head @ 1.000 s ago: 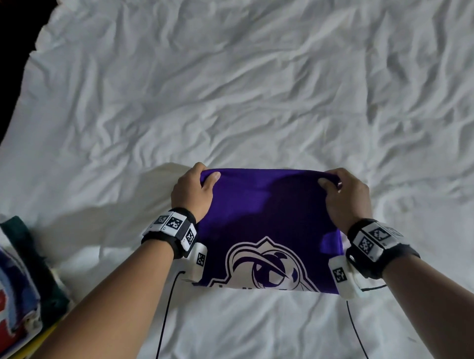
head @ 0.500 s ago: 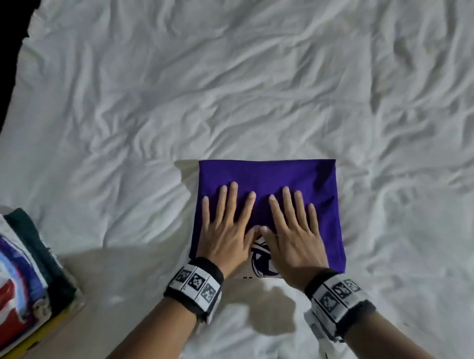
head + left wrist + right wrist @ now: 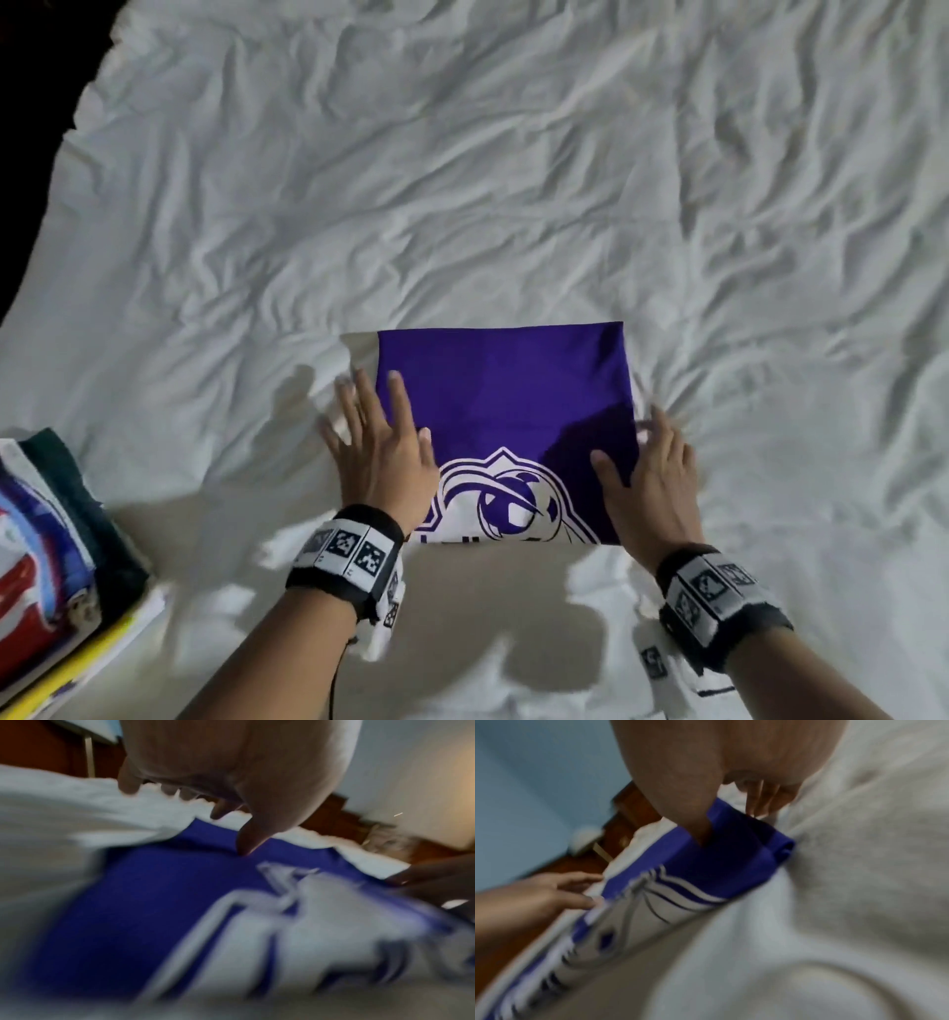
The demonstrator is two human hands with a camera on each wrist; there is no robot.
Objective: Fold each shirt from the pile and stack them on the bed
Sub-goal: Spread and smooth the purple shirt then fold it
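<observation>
Both hands, left hand and right hand, have slid from the purple shirt middle to its side edges, fingers flat, gripping nothing, so the fold looks finished.

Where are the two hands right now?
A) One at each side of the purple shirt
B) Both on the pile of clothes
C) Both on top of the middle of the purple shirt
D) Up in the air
A: the left hand is at the purple shirt's left edge and the right hand at its right edge.
</observation>
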